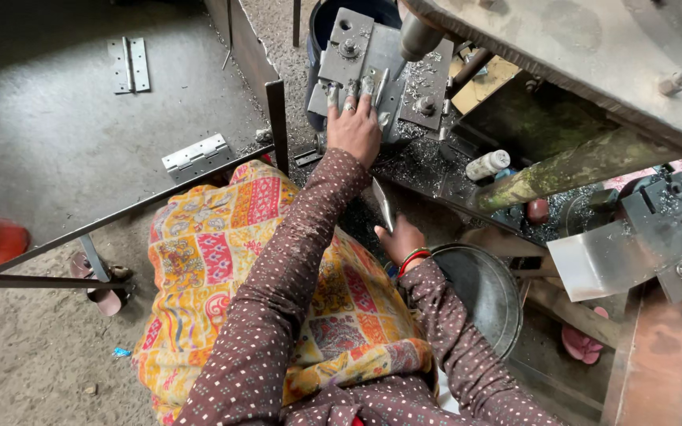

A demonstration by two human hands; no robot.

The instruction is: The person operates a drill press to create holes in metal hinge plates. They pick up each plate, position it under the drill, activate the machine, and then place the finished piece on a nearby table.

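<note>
Hands: left hand (353, 126) flat, fingers spread, pressing a metal plate (379, 88) onto the press bed (384, 75); fingertips grey with dust, a ring on one finger. Right hand (401, 238) closed on a second metal strip (384, 203), held upright nearer the body than the press bed.

Press bed: grey steel block with bolts and holes, strewn with metal shavings. Ram (418, 35), a round steel cylinder, stands just above its right part.

Right of the press bed: rusty machine frame (593, 55) slanting across the top corner; small white bottle (487, 164) lying among the shavings; bent steel sheet (605, 256) lower down.

Below the press bed: round metal pan (483, 292), dark and shallow, just beside the right wrist, which wears red and green bangles (412, 259).

Left of the press bed: upright steel bar (278, 126) of a frame; beyond it, concrete floor (41, 142) with a stack of hinges (196, 156) near the bar and one open hinge (129, 65) well apart, farther off.

Person: seated, brown dotted sleeves, patterned yellow cloth (222, 268) over the lap. Sandal (100, 288) on the floor under the frame.
</note>
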